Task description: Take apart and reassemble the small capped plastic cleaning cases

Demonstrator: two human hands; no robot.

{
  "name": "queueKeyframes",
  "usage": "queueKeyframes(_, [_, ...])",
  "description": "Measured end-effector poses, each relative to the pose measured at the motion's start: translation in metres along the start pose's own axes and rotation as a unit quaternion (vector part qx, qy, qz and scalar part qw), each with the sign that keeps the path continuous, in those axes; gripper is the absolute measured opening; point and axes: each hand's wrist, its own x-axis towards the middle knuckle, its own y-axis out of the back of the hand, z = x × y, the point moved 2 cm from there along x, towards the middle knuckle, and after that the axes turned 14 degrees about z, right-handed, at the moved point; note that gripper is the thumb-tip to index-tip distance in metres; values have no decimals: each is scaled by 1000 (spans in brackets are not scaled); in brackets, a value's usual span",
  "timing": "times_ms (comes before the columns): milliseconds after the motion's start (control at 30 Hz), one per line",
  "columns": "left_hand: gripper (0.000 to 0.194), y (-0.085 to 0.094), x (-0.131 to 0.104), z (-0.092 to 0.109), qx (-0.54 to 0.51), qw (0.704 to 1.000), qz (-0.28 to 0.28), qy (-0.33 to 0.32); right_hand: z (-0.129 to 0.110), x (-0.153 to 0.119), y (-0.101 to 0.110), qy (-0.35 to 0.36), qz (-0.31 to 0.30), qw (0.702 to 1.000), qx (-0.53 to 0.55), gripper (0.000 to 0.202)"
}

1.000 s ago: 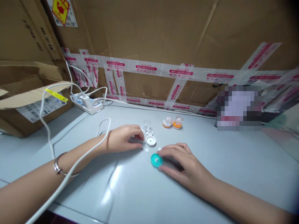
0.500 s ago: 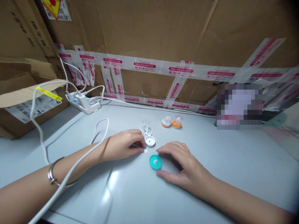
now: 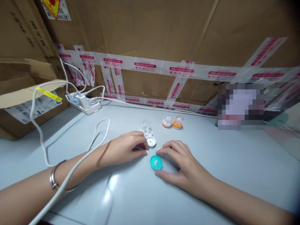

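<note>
Left hand (image 3: 134, 145) is at the small white piece (image 3: 147, 152), grip unclear; a light edge pinch should suit it. Right hand (image 3: 185, 167), unclenched, frames the teal disc (image 3: 156, 163).

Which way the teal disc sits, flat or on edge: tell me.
Flat, or nearly: the teal disc shows its whole round face to the camera, a white knob at its middle.

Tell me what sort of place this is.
Probably a makeshift worktable in a storage or packing area: a large taped cardboard box stands behind the table, with an open carton and a power strip at the picture's left.
</note>
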Motion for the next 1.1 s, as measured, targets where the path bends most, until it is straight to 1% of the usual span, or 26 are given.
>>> queueKeyframes(133, [10,1,-1,0,5,1000,2,-4,-2,1,-1,21,4,1000,0,25])
queueKeyframes(267, [12,2,-1,1,6,1000,-4,-16,-3,1,-1,45,15,999,2,31])
queueKeyframes(400, [9,2,-1,1,5,1000,-3,-6,-2,1,0,27,13,999,11,33])
queueKeyframes(533, [6,0,-1,1,5,1000,9,9,-1,0,0,14,3,1000,15,26])
queueKeyframes(600, [6,0,-1,2,15,1000,12,-11,-2,0,0,17,0,1000,13,23])
queueKeyframes(667, [7,-1,-1,3,33,998,15,-48,-2,0,0,18,-1,1000,12,22])
queueKeyframes(800, [12,-2,-3,4,115,985,24,-125,-2,1,0,18,2,1000,13,23])
queueKeyframes(867, [14,-2,-3,4,149,978,21,-143,-2,1,0,20,3,1000,14,22])
queueKeyframes(933, [14,-1,-3,3,140,980,13,-143,-2,1,-1,19,2,1000,17,22])
queueKeyframes(1000, [12,0,-2,2,98,987,6,-127,-2,0,-1,17,1,1000,19,22])
queueKeyframes(1100, [9,2,0,0,51,996,4,-72,-1,-1,-1,15,-1,1000,24,22])
